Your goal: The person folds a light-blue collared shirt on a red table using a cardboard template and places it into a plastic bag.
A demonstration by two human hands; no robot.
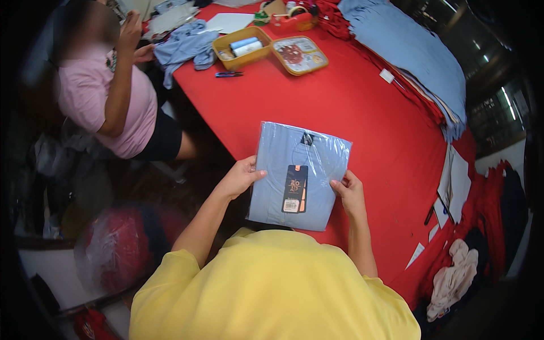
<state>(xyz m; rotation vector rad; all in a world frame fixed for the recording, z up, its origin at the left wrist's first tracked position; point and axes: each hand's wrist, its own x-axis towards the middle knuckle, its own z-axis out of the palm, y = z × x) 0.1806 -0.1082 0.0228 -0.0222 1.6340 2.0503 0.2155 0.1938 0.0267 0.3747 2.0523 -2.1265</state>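
A folded light blue shirt in a clear plastic bag (269, 181) is held up in front of me, over the near edge of the red table. A dark hang tag (295, 190) lies on its front under the plastic. My left hand (245, 177) grips the bag's left edge, thumb on the front face. On the opposite edge, my right hand (349, 191) pinches the bag in the same way. The fingers behind the bag are hidden on both sides.
The red table (368, 113) bears a yellow box (242, 48), its lid (299, 55), a snipper (229, 74) and a stack of light blue cloth (408, 51). A person in a pink shirt (127, 107) stands at the left, near a crumpled blue garment (187, 48). Cream cloth (453, 277) lies at right.
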